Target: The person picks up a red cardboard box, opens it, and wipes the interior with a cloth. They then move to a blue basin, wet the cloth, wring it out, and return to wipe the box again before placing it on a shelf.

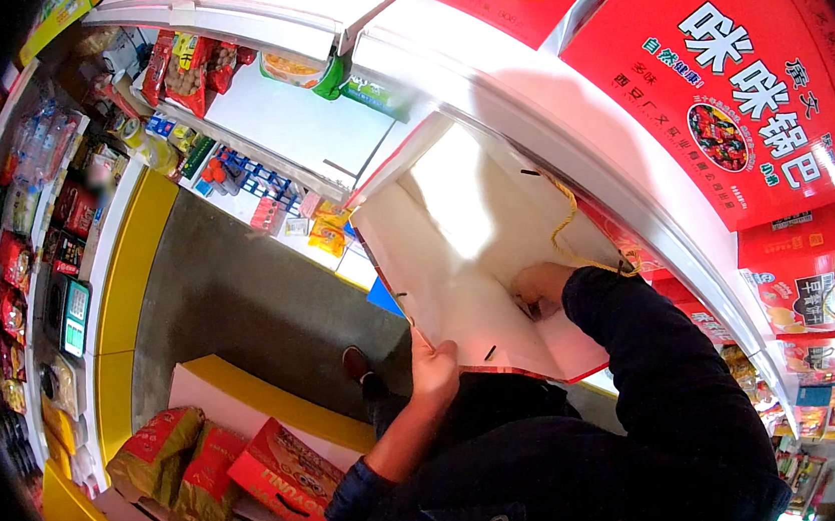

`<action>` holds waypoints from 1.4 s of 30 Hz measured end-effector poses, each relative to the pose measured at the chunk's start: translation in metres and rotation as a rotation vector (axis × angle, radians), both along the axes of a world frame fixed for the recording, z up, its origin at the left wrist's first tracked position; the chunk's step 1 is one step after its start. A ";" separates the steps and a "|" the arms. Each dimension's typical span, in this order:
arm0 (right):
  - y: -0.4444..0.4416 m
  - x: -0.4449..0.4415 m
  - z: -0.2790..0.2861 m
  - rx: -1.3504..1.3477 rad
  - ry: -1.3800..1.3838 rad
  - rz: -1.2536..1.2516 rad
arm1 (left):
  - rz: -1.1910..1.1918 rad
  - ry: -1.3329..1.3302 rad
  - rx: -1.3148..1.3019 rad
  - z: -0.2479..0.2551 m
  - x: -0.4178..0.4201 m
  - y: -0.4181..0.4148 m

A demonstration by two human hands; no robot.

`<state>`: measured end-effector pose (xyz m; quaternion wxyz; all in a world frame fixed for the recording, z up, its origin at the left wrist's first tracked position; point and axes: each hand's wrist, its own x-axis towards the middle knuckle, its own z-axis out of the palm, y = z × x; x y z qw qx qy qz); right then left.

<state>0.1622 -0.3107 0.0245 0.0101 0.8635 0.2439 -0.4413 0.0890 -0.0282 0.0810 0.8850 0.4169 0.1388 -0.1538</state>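
Observation:
A paper carrier bag (pixel 420 283) with a pale inside, red edges and a yellow rope handle (pixel 563 224) hangs open in front of my body. My left hand (pixel 433 364) grips its near left rim, thumb on the inner side. Down inside the bag is my right hand (pixel 543 284), its fingers curled by a fold near the bottom. Those fingertips are partly hidden, so I cannot see whether they pinch anything. Bright light falls on the far inner wall of the bag.
Large red printed cartons (pixel 732 79) stand to the right behind a white shelf edge (pixel 653 200). Bagged goods (pixel 192 71) lie on the far counter. At lower left are sacks (pixel 157 451), a red box (pixel 287 476) and a scale (pixel 76 316). Dark floor (pixel 239 285) runs between.

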 end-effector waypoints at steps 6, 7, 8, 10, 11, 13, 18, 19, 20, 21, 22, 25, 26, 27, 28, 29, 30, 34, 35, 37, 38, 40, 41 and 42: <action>0.013 0.000 -0.026 -0.120 -0.075 -0.270 | -0.039 -0.038 0.005 -0.011 0.003 -0.001; 0.009 0.001 -0.034 -0.060 -0.118 -0.297 | -0.048 -0.010 -0.010 -0.005 0.005 0.000; 0.005 0.001 -0.043 0.001 -0.161 -0.325 | -0.057 0.017 -0.024 -0.002 0.005 0.000; 0.007 0.005 -0.046 0.092 -0.255 -0.453 | -0.076 -0.035 0.006 -0.018 0.003 -0.001; 0.011 0.007 -0.049 0.124 -0.305 -0.558 | -0.086 -0.061 0.020 -0.025 0.001 0.000; 0.029 0.022 -0.046 0.318 -0.482 -0.785 | -0.100 -0.026 0.043 -0.020 0.001 0.002; 0.005 0.096 -0.064 0.985 -0.366 -1.295 | -0.094 0.024 -0.061 0.006 0.006 -0.001; 0.032 0.110 -0.031 0.961 -0.390 -1.262 | -0.058 0.043 -0.089 0.014 0.007 0.007; 0.057 0.116 0.007 1.033 -0.286 -1.309 | -0.032 0.059 -0.128 0.020 0.006 0.011; 0.063 0.118 0.032 1.096 -0.201 -1.371 | -0.042 0.061 -0.130 0.023 0.006 0.009; 0.059 0.125 0.030 1.036 -0.213 -1.281 | -0.051 0.062 -0.132 0.025 0.005 0.007; 0.036 0.145 0.011 0.860 -0.376 -0.927 | -0.122 0.105 -0.139 0.020 0.005 0.001; 0.030 0.151 0.005 0.797 -0.508 -0.744 | -0.150 0.126 -0.141 0.018 0.005 -0.001; 0.023 0.153 0.002 0.723 -0.633 -0.566 | -0.159 0.142 -0.117 0.023 0.006 -0.003; 0.047 0.147 0.033 0.552 -0.537 -0.684 | -0.144 0.159 -0.086 0.031 0.007 0.000; 0.049 0.148 0.024 0.515 -0.520 -0.663 | -0.130 0.175 -0.056 0.036 0.008 0.002; 0.040 0.145 0.015 0.464 -0.514 -0.663 | -0.162 0.158 -0.056 0.030 0.005 0.000; 0.099 0.126 0.052 0.450 -0.226 -0.590 | -0.145 0.145 -0.001 0.011 -0.019 0.015; 0.115 0.118 0.074 0.464 -0.105 -0.570 | -0.142 0.146 0.013 0.014 -0.025 0.018; 0.115 0.114 0.044 0.454 -0.166 -0.527 | -0.155 0.158 0.083 0.013 -0.041 0.027; 0.115 0.110 0.029 0.483 -0.197 -0.514 | -0.161 0.164 0.118 0.012 -0.045 0.031; 0.129 0.106 0.028 0.495 -0.168 -0.517 | -0.104 0.218 0.105 0.029 -0.052 0.045; 0.138 0.105 0.037 0.492 -0.136 -0.525 | -0.071 0.246 0.099 0.035 -0.056 0.051; 0.144 0.104 0.047 0.486 -0.107 -0.533 | 0.009 0.250 -0.003 0.036 -0.061 0.050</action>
